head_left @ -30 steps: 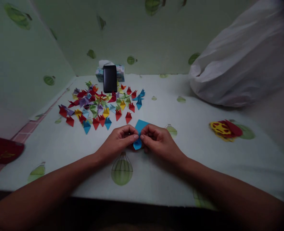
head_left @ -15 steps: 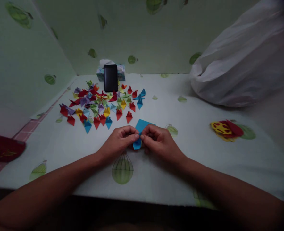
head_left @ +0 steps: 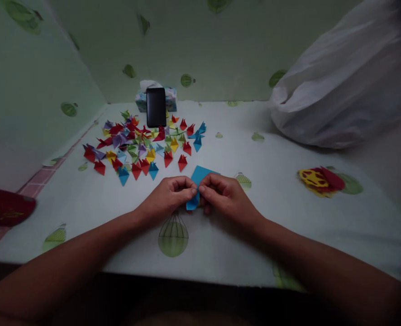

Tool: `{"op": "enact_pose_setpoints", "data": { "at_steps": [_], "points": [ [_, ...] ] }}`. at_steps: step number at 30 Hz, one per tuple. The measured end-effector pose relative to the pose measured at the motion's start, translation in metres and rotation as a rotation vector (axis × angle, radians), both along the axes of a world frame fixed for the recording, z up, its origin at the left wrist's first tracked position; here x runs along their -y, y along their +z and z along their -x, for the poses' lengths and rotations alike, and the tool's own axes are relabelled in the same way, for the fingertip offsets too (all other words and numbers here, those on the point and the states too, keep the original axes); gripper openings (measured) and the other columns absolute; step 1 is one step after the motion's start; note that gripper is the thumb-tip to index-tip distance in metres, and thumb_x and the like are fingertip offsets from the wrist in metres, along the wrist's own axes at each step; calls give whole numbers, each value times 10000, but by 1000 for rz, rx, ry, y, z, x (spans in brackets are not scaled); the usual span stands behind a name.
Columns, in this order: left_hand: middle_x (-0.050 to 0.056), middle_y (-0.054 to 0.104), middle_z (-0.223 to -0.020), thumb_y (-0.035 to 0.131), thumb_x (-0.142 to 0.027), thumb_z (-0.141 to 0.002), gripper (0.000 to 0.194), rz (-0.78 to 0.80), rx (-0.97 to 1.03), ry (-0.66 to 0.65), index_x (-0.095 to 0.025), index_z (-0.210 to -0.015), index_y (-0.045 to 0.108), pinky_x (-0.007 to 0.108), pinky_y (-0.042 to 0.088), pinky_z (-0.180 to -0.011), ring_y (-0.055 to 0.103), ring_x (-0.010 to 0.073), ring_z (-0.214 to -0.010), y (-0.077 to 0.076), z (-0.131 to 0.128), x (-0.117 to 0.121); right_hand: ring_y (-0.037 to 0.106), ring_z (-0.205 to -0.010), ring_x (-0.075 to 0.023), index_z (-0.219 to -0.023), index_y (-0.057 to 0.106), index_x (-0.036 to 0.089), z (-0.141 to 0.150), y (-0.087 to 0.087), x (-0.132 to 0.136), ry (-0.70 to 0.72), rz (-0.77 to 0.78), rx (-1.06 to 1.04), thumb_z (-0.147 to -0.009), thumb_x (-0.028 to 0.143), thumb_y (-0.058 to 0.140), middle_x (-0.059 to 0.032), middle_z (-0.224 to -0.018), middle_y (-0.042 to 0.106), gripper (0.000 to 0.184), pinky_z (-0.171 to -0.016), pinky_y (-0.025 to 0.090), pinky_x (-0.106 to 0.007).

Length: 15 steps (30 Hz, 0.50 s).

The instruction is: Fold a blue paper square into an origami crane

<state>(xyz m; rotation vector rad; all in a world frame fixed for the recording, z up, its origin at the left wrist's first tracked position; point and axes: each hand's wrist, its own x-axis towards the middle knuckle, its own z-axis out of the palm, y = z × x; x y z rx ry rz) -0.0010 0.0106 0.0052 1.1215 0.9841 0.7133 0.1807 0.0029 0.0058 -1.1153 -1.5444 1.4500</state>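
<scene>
Between my two hands is a small piece of folded blue paper [head_left: 193, 202], its lower end showing beneath the fingertips. My left hand [head_left: 176, 192] pinches it from the left, thumb against forefinger. From the right, my right hand [head_left: 222, 192] pinches the same paper, fingers curled under. The fingertips almost meet, so the upper folds are hidden. Just beyond the hands, a flat sheet of blue paper [head_left: 202, 173] lies on the table. Farther left spreads a crowd of folded paper cranes [head_left: 136, 170] in red, blue, yellow, green and purple.
A dark phone [head_left: 156, 107] leans on a tissue box [head_left: 171, 99] at the back. At the right lie yellow and red cut-outs [head_left: 319, 180], with a big white plastic bag [head_left: 336, 99] behind them. Some red object [head_left: 7, 207] sits at the left edge.
The blue paper's lower end has tilted slightly to the left between my fingertips. Both hands keep their pinch in nearly the same place. The whole view has shifted a little.
</scene>
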Motion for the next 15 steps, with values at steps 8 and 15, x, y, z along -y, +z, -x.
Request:
{"op": "enact_pose_setpoints", "data": {
  "at_steps": [8,15],
  "points": [
    [17,652,-717,770,-321,-767,216,29,35,-10,-146,-774,646,233,493,-555,573,109,-607,0,-1,1,591,-520,-106,-773,548,191,-4,-2,-5,54,33,-97,-931,457,594,17,-659,620,313,-540,473,-255],
    [10,667,-724,778,-294,-762,189,34,29,-34,-147,-792,663,227,488,-562,574,101,-600,-2,0,1,549,-490,-106,-726,527,201,-3,0,-4,49,2,1,-879,347,627,33,-595,572,233,-500,423,-252]
  ]
}}
